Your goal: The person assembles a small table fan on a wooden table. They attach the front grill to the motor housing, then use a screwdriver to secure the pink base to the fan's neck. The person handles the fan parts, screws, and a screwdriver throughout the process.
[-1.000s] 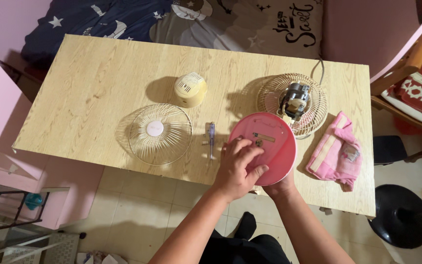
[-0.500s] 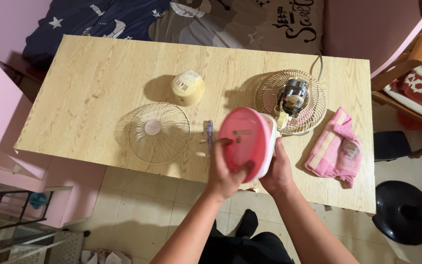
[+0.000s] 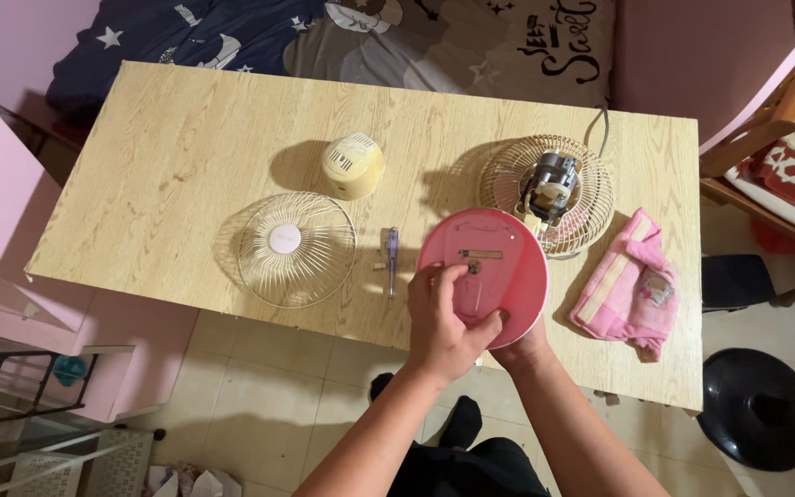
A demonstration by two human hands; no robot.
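The pink round fan base (image 3: pixel 494 262) sits tipped up at the near edge of the wooden table (image 3: pixel 186 138), underside facing the camera, just near and left of the rear fan grille with its motor (image 3: pixel 549 189), to which it seems joined. The left hand (image 3: pixel 443 317) lies flat against that underside from the near-left, fingers spread and curled over the disc, fingertips (image 3: pixel 448 271) right beside the small screw spot at its centre. So the disc lies straight ahead of this hand, touching it. The right hand (image 3: pixel 522 348) is mostly hidden behind the base's near rim; it looks clamped on the edge from below, propping it, though its fingers cannot be seen. Both forearms come in from the near side, converging at the base.

To the left, a small screwdriver (image 3: pixel 390 253) lies on the table, long axis running near to far, close to the left hand and apart from it. Further left rests the loose front grille (image 3: pixel 296 248), with a cream motor cover (image 3: pixel 353 166) beyond it. A pink cloth (image 3: pixel 632 285) lies on the right.
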